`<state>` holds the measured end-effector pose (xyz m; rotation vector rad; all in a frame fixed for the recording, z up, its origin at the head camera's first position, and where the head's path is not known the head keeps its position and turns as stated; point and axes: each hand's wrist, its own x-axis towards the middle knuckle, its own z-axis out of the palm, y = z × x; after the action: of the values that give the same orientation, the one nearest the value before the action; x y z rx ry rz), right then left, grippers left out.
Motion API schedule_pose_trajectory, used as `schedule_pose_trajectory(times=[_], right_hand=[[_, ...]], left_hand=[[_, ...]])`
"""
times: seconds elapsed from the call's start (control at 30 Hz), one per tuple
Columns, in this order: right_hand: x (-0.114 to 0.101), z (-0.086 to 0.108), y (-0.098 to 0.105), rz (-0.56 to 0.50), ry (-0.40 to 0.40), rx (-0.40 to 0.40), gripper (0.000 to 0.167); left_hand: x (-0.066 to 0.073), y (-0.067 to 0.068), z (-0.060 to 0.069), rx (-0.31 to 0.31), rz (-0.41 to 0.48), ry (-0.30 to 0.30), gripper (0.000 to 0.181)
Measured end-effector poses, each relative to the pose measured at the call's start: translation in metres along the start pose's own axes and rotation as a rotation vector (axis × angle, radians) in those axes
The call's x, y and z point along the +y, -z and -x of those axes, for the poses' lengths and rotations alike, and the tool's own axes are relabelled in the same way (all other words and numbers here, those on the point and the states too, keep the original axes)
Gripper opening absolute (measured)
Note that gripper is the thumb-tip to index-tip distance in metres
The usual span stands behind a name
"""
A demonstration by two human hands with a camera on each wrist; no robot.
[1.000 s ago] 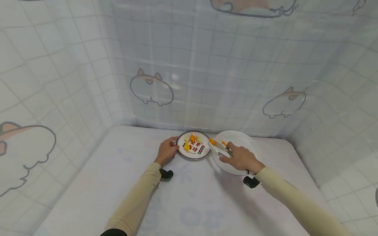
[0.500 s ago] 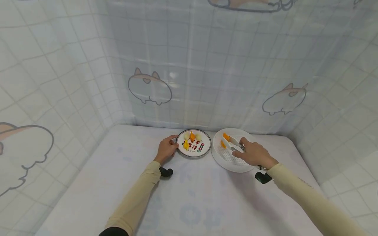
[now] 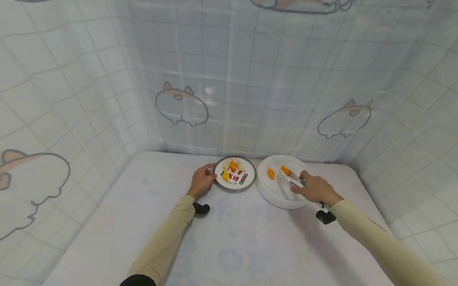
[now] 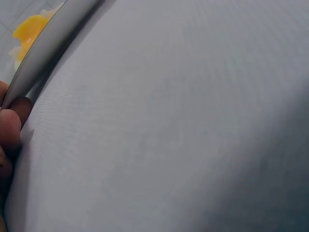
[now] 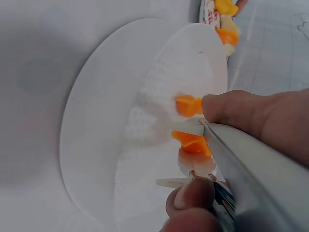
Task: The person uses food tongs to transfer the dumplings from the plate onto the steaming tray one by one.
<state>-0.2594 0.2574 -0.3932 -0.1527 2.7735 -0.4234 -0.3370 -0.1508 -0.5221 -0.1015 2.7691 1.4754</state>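
Observation:
My left hand (image 3: 201, 182) pinches the left rim of a small dark-rimmed plate (image 3: 247, 171) with red lettering. Pale, orange and yellow dumpling-like pieces lie on it, among them a yellow one (image 3: 226, 175). In my right hand (image 3: 316, 188) are metal tongs (image 3: 297, 178) with whitish tips, over a round white perforated tray (image 3: 280, 200). The tips stand apart around an orange piece (image 5: 193, 142) in the right wrist view; whether they touch it I cannot tell. Another orange piece (image 3: 270, 173) lies on the tray to its left.
The tray stands just right of the plate on a white-covered table (image 3: 222, 230). Close behind both rises a grid-patterned curtain (image 3: 250, 99), which also encloses the sides.
My right hand has moved right with the tongs, carrying an orange piece from beside the plate to the tray's upper right part. The left hand keeps its hold on the plate.

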Motion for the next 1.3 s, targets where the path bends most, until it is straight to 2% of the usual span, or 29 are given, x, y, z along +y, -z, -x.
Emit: schedule_pose_trajectory(times=[0.2,0.5,0.77,1.2,1.3], right_hand=[[0.003,-0.005,-0.005,0.001,-0.014,-0.021,0.069],[0.008,-0.013,-0.009,-0.01,-0.036,-0.056,0.069],[0.012,-0.015,-0.01,0.003,-0.044,-0.058,0.082],[0.023,-0.006,-0.012,-0.016,-0.085,-0.061,0.088],[0.023,-0.002,-0.011,-0.017,-0.071,-0.063,0.087]], left_hand=[[0.001,-0.001,0.001,0.007,-0.009,0.018,0.051],[0.002,-0.002,0.004,0.008,-0.017,0.01,0.051],[0.004,0.0,0.006,0.01,-0.004,0.006,0.052],[-0.004,-0.005,0.003,0.022,-0.013,-0.013,0.052],[-0.005,-0.005,0.001,0.029,-0.007,-0.025,0.052]])
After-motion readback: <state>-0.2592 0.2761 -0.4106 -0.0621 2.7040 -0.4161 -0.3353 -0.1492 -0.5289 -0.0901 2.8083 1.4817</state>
